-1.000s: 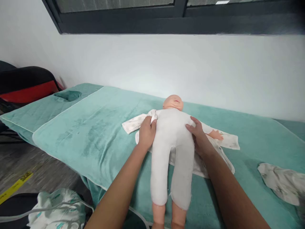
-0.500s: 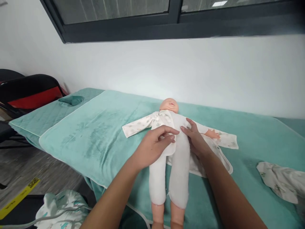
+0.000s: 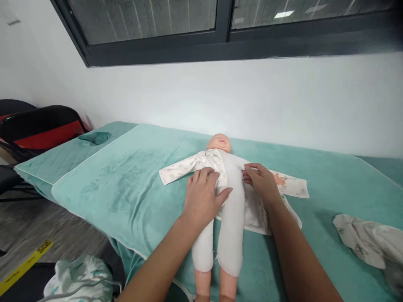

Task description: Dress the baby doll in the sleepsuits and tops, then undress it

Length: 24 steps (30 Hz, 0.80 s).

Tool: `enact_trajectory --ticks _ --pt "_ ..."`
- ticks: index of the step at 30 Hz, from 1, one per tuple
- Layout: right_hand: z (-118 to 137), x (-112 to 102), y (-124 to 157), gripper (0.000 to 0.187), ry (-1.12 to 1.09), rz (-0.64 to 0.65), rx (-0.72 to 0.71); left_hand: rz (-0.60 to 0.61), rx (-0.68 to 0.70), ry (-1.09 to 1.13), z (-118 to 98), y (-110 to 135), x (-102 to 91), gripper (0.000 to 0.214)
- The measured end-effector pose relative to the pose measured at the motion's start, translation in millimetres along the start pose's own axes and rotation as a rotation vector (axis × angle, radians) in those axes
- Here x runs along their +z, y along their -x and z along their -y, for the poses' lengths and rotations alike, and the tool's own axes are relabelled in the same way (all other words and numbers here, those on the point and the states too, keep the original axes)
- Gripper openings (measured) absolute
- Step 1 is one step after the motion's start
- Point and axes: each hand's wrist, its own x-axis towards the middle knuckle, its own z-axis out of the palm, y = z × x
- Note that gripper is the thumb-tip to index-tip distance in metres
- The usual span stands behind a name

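Observation:
A baby doll [image 3: 233, 218] with a soft white body lies on its back, head toward the wall. Its arms are in the sleeves of a patterned white baby shirt [image 3: 182, 167]. One front panel covers the chest on the left; the other lies spread out on the right. My left hand [image 3: 203, 195] rests on the doll's torso and the left panel, thumb apart from the fingers. At the doll's right side, my right hand [image 3: 262, 184] has thumb and fingers pinched together on the shirt's edge; the fingertips are partly hidden.
Green cloth covers the bed [image 3: 103, 180]. A crumpled patterned garment [image 3: 365, 239] lies at the right. Below the bed's left edge are a bundled white cloth [image 3: 82, 279] and a cable. Black chairs [image 3: 47, 130] stand at the far left, and a dark-framed window [image 3: 157, 48] is above.
My left hand has turned palm down and settled on the doll's left side. My right hand has drawn its fingers together at the shirt's edge. The view has tilted up slightly.

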Motion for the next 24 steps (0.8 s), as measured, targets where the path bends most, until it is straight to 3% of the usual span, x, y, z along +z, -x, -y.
enact_trajectory --ticks 4,9,13,17,24 --pt "2.3 -0.3 2.2 0.028 0.013 -0.020 -0.052 -0.031 -0.021 -0.037 -10.3 10.8 5.5 0.047" --pt "11.5 5.0 13.4 0.027 0.039 0.006 -0.192 -0.071 0.012 0.082 -3.3 49.1 5.1 0.037" --pt "19.1 16.3 25.4 0.028 0.160 0.047 -0.320 -0.143 -0.112 0.179 2.8 77.5 5.8 0.027" --pt "32.4 31.5 28.5 0.029 0.232 0.052 -0.458 -0.202 -0.188 0.259 5.0 85.4 10.3 0.010" --pt "78.2 74.2 -0.1 0.050 0.552 0.098 -0.348 -0.245 -0.236 0.356 6.7 89.5 16.4 0.010"
